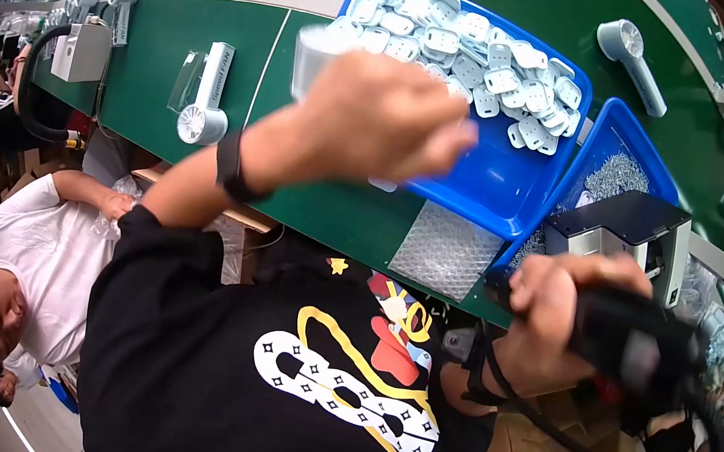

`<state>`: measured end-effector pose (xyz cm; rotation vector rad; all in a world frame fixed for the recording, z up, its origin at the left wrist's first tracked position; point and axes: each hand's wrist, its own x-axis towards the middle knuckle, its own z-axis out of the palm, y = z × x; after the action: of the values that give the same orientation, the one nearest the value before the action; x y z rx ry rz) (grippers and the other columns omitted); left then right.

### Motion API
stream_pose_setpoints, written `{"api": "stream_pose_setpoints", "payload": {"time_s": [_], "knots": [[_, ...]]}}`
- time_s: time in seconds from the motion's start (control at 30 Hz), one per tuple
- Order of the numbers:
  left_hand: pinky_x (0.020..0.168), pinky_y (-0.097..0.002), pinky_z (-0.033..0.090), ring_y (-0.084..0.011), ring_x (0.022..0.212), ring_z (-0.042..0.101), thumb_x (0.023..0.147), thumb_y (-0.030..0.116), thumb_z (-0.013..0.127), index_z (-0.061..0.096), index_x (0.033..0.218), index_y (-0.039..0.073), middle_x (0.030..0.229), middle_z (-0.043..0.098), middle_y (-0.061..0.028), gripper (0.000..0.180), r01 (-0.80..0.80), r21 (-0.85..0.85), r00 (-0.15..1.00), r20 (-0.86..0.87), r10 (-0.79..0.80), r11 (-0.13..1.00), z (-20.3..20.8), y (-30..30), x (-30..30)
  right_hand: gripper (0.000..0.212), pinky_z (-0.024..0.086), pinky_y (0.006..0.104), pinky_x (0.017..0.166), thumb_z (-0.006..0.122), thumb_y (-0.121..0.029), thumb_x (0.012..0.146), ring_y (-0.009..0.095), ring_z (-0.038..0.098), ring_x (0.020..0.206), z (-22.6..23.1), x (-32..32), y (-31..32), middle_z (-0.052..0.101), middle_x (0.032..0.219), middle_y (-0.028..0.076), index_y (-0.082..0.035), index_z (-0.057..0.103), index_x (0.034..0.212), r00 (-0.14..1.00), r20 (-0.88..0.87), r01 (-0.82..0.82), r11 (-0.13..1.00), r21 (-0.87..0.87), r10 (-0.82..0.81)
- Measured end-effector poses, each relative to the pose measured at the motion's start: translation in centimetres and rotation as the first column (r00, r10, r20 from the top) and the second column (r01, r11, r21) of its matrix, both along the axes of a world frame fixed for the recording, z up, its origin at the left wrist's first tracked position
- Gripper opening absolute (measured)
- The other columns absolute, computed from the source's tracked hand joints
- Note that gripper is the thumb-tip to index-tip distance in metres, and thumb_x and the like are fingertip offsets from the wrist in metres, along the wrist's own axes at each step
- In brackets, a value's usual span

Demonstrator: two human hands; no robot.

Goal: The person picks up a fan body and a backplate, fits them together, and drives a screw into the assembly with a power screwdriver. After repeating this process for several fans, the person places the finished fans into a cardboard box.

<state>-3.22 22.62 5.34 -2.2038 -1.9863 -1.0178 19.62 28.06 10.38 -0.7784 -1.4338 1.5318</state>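
Note:
My left hand [389,120] is raised over the near left part of a blue tray [495,176]. Its fingers look curled closed, though motion smears them; what they hold, if anything, is hidden. Just behind its knuckles is a blurred whitish block-shaped thing [313,60]; whether the hand touches it I cannot tell. Many pale, rounded plastic plates with small holes [468,48] are heaped in the tray. At the right, my right hand [554,306] is closed around a black corded power tool [634,343], probably an electric screwdriver, blurred.
A blue bin of small metal screws [619,178] stands right of the tray, beside a black-topped device [622,217]. Bubble wrap [449,250] lies at the green table's near edge. White handheld fans lie at left [208,100] and far right [634,61]. A person [51,251] sits at left.

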Motion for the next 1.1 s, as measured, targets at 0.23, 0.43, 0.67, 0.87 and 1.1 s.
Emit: {"api": "stream_pose_setpoints", "payload": {"time_s": [0.23, 0.43, 0.67, 0.87, 1.1], "knots": [[0.084, -0.0451, 0.053, -0.0319, 0.091, 0.068, 0.104, 0.043, 0.046, 0.067, 0.100, 0.012, 0.088, 0.069, -0.0114, 0.038, -0.307, -0.188, 0.826, -0.540, 0.163, 0.933, -7.2, 12.7, -20.0, 0.048, 0.051, 0.0479, 0.072, 0.082, -0.009, 0.076, 0.042, 0.067, 0.088, -7.6, -7.0, 1.7, 0.068, 0.092, 0.021, 0.000, 0.052, 0.113, 0.472, 0.881, -0.454, 0.849, 0.269, -0.027], [0.106, -0.0518, 0.036, -0.0308, 0.130, 0.047, 0.097, 0.055, 0.055, 0.056, 0.133, 0.018, 0.136, 0.052, -0.0118, 0.051, -0.268, 0.138, 0.876, -0.377, 0.301, 0.953, -7.8, 10.2, -21.5, 0.051, 0.050, 0.0507, 0.075, 0.082, -0.010, 0.075, 0.046, 0.065, 0.093, -9.6, -7.9, 1.3, 0.067, 0.097, 0.025, -0.002, 0.051, 0.116, 0.330, 0.942, -0.500, 0.837, 0.223, -0.054], [0.106, -0.0575, 0.036, -0.0402, 0.135, 0.038, 0.077, 0.044, 0.074, 0.039, 0.144, 0.015, 0.138, 0.043, -0.0206, 0.081, -0.934, -0.271, -0.191, -0.165, 0.968, -0.231, -5.0, -13.8, -37.6, 0.049, 0.052, 0.0468, 0.071, 0.077, -0.010, 0.078, 0.046, 0.064, 0.082, -8.7, -7.0, 2.4, 0.066, 0.098, 0.025, -0.002, 0.050, 0.118, 0.326, 0.945, -0.522, 0.841, 0.145, 0.039], [0.101, -0.0454, 0.046, -0.0317, 0.117, 0.058, 0.077, 0.017, 0.074, 0.051, 0.137, 0.015, 0.128, 0.057, -0.0117, 0.064, -0.992, -0.095, 0.101, -0.226, 0.969, 0.081, -10.7, -27.9, -37.5, 0.042, 0.051, 0.0380, 0.058, 0.072, -0.006, 0.079, 0.031, 0.065, 0.062, -7.9, -4.9, 2.1, 0.066, 0.084, 0.015, 0.000, 0.052, 0.115, 0.742, 0.662, -0.350, 0.905, 0.244, 0.109], [0.082, -0.0337, 0.054, -0.0234, 0.090, 0.066, 0.077, 0.008, 0.076, 0.061, 0.123, 0.010, 0.102, 0.063, -0.0092, 0.048, -0.897, 0.313, 0.405, 0.298, 0.864, 0.313, -7.5, -26.2, -30.1, 0.045, 0.044, 0.0252, 0.050, 0.073, -0.005, 0.080, 0.012, 0.055, 0.054, -5.0, -1.7, 0.1, 0.056, 0.073, 0.003, -0.003, 0.051, 0.120, 0.885, 0.385, -0.210, 0.963, -0.170, 0.261]]}}
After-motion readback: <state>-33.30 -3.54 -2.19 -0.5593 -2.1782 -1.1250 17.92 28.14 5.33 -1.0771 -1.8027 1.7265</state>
